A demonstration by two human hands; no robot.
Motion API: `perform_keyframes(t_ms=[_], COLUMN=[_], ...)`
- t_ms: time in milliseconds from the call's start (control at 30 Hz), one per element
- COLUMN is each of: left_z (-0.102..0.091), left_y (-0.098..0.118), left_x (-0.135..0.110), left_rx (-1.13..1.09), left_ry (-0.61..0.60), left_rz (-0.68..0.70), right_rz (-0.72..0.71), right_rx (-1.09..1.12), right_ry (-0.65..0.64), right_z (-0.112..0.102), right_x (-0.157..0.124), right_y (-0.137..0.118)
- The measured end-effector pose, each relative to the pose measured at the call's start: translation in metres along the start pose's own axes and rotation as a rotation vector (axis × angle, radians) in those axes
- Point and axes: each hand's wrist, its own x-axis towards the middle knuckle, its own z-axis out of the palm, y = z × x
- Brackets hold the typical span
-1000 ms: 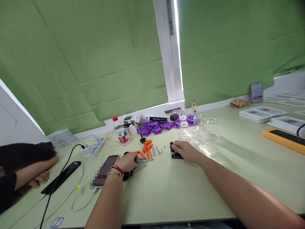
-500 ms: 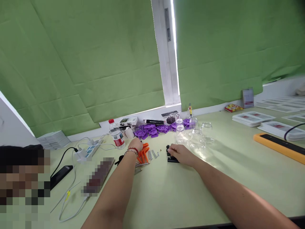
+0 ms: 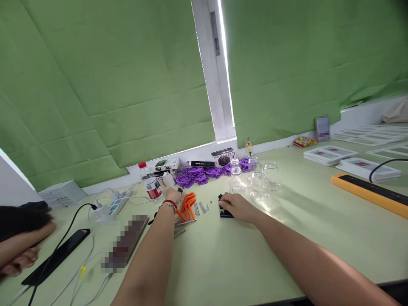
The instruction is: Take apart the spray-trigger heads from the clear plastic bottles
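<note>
"Two spots for us to watch: how do our fingers sit?"

"Our right hand [image 3: 235, 205] bends its fingers close over black plastic parts [image 3: 226, 215], perhaps to steady them against the table [image 3: 204, 263]; one bar-shaped part shows at six o'clock from the fingertips. Whether we grip anything, we cannot tell."

"And our left hand [image 3: 173, 196]?"

"It meets a small black plastic piece [image 3: 180, 191] at two o'clock; hidden fingers, so we cannot tell how open. Curved orange plastic pieces [image 3: 190, 196] lie at four o'clock, probably grouped for easy reach."

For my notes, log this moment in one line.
left hand: at black piece; right hand: on black parts; between them: orange parts, screws
</note>
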Motion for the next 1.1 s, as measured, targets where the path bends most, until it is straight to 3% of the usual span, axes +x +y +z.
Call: perform_keyframes(t_ms=[100,167,300,400,500,633,733,767,833,900,1000,1033,1100], left_z=[-0.005,-0.004,0.018,0.041,0.047,0.018,-0.012,-0.018,-0.025,-0.023,-0.016,-0.015,-0.015], left_y=[0.011,0.019,0.025,0.018,0.008,0.007,0.014,0.016,0.016,0.012,0.001,-0.002,-0.005], left_x=[-0.009,-0.024,-0.079,-0.122,-0.143,-0.135,-0.123,-0.120,-0.116,-0.114,-0.110,-0.108,-0.104], left_rx=[-0.024,-0.092,-0.255,-0.435,-0.459,-0.075,0.181,0.207,0.191,0.110,-0.083,-0.160,-0.284], left_ry=[-0.060,-0.100,-0.142,-0.186,-0.196,-0.212,0.048,0.085,-0.002,-0.204,-0.528,-0.561,-0.505], left_rz=[-0.109,-0.106,-0.009,0.167,0.255,0.598,0.767,0.793,0.833,0.745,0.415,0.328,0.229], right_rz=[0.021,0.028,0.060,0.038,0.027,0.091,0.074,0.060,0.020,-0.022,-0.057,-0.064,-0.065], right_rx=[0.059,0.138,0.341,0.440,0.451,0.318,0.172,0.125,0.038,-0.021,-0.047,-0.047,-0.040], right_ry=[0.003,0.000,-0.042,-0.068,-0.071,-0.029,0.002,-0.001,-0.024,-0.064,-0.115,-0.110,-0.047], right_z=[0.001,0.005,0.018,0.028,0.032,0.025,0.016,0.014,0.009,0.006,0.005,0.006,0.008], right_x=[0.000,0.000,-0.005,-0.010,-0.013,-0.010,-0.005,-0.004,-0.002,-0.002,-0.003,-0.003,0.000], right_y=[-0.001,-0.004,-0.020,-0.034,-0.040,-0.033,-0.022,-0.019,-0.016,-0.015,-0.017,-0.017,-0.016])
